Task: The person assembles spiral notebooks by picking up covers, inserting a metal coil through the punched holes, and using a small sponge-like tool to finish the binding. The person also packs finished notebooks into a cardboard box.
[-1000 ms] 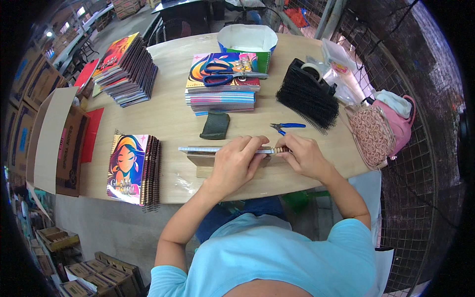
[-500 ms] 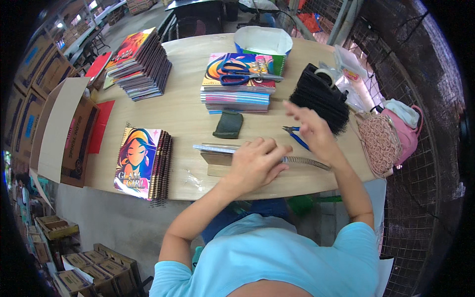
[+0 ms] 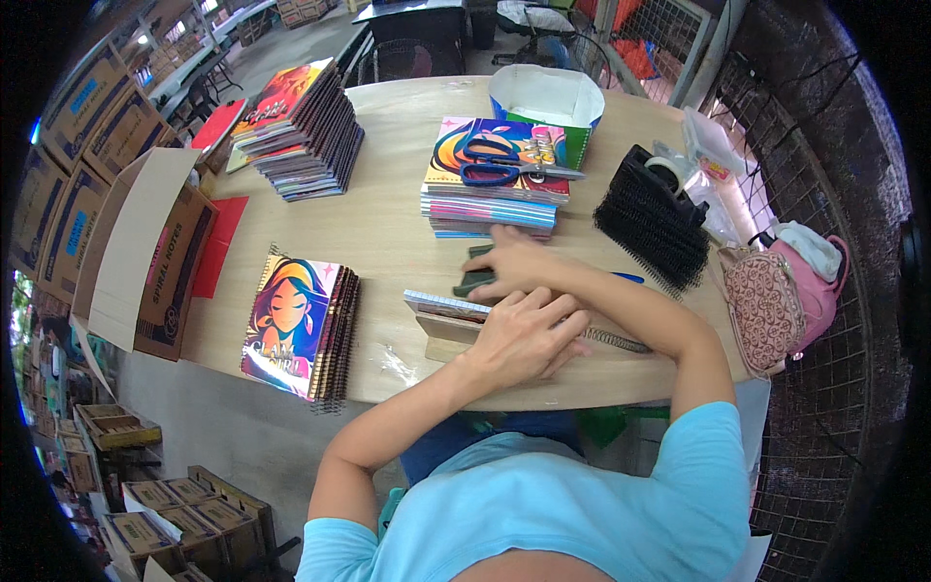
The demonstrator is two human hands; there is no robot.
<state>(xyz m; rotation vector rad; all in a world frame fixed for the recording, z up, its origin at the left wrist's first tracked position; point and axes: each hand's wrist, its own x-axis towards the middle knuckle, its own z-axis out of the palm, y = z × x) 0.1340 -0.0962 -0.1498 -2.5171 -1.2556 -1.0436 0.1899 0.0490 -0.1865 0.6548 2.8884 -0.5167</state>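
Note:
My left hand point(image 3: 531, 339) is closed over the edge of an unbound notebook point(image 3: 446, 303), which stands on its edge against a wooden block point(image 3: 444, 349). A loose metal spiral coil point(image 3: 616, 339) sticks out to the right of that hand. My right arm crosses above the left. Its hand point(image 3: 516, 264) rests with fingers spread over a dark green pad point(image 3: 475, 276), touching it. Cutters with blue handles point(image 3: 628, 277) lie mostly hidden under the right forearm.
Behind the hands, blue scissors point(image 3: 495, 175) lie on a notebook stack point(image 3: 490, 218). Bound notebooks point(image 3: 291, 325) sit at left, with a taller stack point(image 3: 301, 136) farther back. Black coils point(image 3: 655, 228), a tape roll point(image 3: 666, 175) and a patterned pouch point(image 3: 766, 301) stand right. An open carton point(image 3: 175, 276) borders the left edge.
My right hand has swung left from above the cutters to the dark green pad, and its forearm now covers most of the cutters. The left hand stays on the notebook. The view has shifted slightly.

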